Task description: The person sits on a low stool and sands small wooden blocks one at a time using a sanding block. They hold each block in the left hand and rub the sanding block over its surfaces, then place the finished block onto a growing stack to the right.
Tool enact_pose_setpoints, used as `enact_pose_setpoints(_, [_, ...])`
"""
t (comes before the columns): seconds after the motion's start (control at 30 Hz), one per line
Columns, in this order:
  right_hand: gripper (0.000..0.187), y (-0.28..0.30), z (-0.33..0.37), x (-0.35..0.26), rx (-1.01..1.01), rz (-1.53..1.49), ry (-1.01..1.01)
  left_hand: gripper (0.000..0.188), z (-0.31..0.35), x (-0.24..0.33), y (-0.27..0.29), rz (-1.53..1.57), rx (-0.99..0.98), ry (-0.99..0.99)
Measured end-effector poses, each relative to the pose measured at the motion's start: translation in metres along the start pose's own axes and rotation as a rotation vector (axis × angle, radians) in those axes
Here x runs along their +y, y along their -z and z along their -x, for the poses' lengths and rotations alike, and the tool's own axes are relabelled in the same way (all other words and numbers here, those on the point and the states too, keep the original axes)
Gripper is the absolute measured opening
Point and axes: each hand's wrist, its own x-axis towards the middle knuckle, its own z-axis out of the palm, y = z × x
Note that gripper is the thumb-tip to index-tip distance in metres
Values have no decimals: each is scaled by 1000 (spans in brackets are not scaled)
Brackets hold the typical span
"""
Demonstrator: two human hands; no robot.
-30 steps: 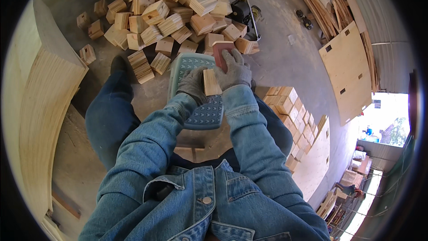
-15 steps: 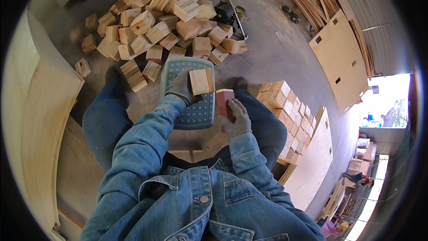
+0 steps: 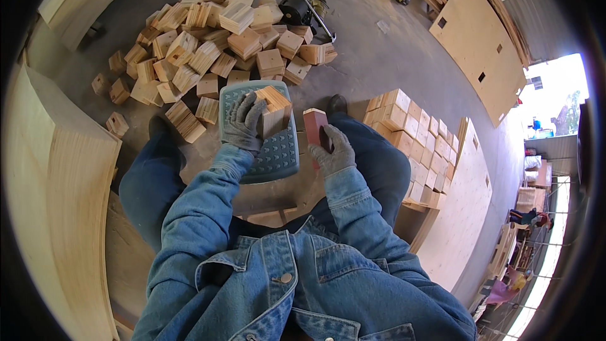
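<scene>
My left hand (image 3: 245, 124), in a grey glove, grips a squarish wooden block (image 3: 276, 112) by its left side. The block is tilted above a blue-grey plastic stool (image 3: 276, 156) with a studded top, between my knees. To the right of the stool, my gloved right hand (image 3: 334, 153) is closed around a sanding block (image 3: 314, 127), a narrow piece of wood with reddish-brown faces. It points away from me and stands apart from the wooden block. Part of it is hidden by my fingers.
A loose heap of wooden blocks (image 3: 205, 57) lies beyond the stool, with a power tool (image 3: 303, 9) at its right edge. Blocks in a neat stack (image 3: 413, 142) stand by my right knee on plywood (image 3: 464, 199). A thick pile of sheets (image 3: 63, 170) rises at left.
My left hand has turned the wooden block, so its side now faces me. The sanding block is still in my right hand, slightly more upright. The whole view has shifted a little.
</scene>
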Motion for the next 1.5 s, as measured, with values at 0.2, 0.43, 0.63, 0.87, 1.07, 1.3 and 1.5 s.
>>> enact_pose_setpoints(0.2, [66,-1,-3,4,38,53,51,135,14,21,33,243,-190,115])
enact_pose_setpoints(0.43, [64,0,1,-11,16,43,105,149,20,4,20,202,-311,481])
enact_pose_setpoints(0.63, [72,-11,14,-40,-90,180,326,98,-7,-9,4,522,-463,368])
enact_pose_setpoints(0.87, [60,-31,21,-64,-166,536,500,88,2,9,3,252,-199,249])
enact_pose_setpoints(1.07, [64,-59,-54,-108,-200,680,339,96,15,-2,-11,251,-146,339])
enact_pose_setpoints(1.3, [66,-84,-112,-111,-166,717,343,98,20,-5,-25,243,-269,419])
enact_pose_setpoints(1.5, [66,-46,-7,-92,-245,713,378,104,11,6,-6,408,-255,490])
